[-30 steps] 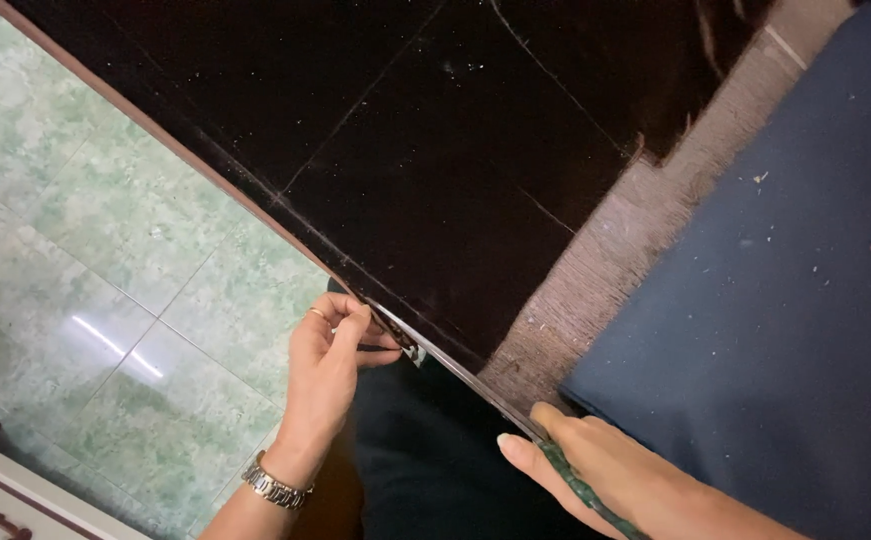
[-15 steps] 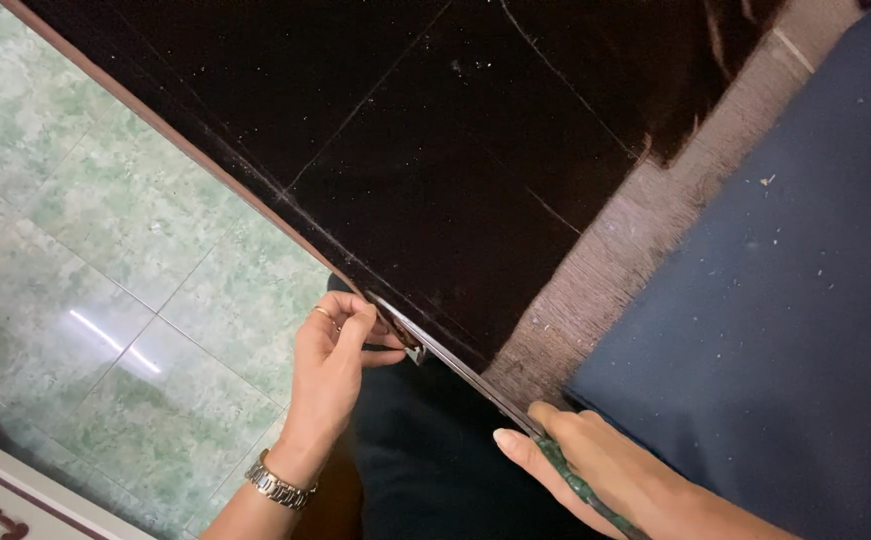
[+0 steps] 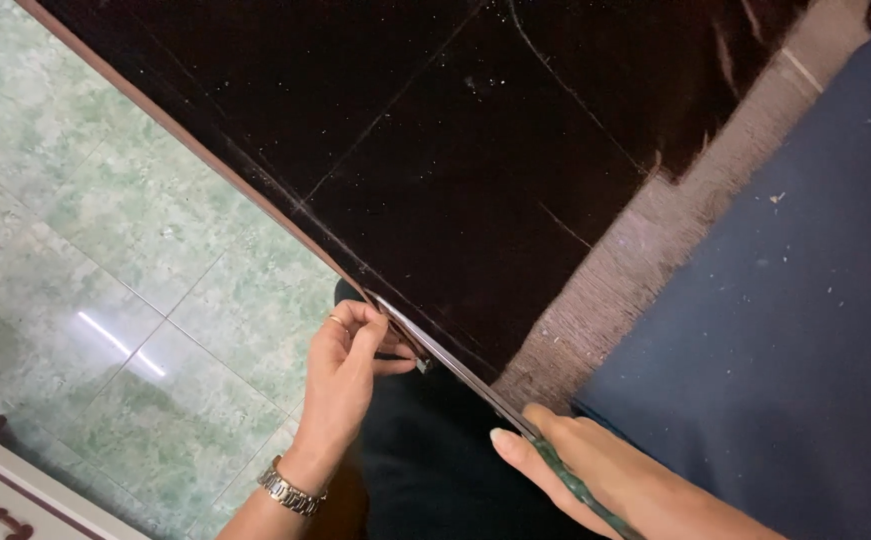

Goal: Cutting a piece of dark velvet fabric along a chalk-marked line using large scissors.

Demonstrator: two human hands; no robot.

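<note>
Bare forearms, no sleeves: the left hand point(image 3: 343, 368) wears a thin ring point(image 3: 335, 320), a silver link watch point(image 3: 289, 490) at the wrist; the right hand point(image 3: 595, 470) is unadorned.

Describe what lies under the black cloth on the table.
Under the black cloth a strip of grey-brown tabletop shows at its right edge, with blue fabric beside it. Scissors, held by the right hand, cut its edge; the left hand pinches it. The rest is covered.

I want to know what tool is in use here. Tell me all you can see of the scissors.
The scissors are long, with slim silvery blades and a green handle. They lie slanted along the edge of the black fabric, tips toward the left hand, which pinches the fabric there. The right hand grips the handle, mostly hiding it.
</note>
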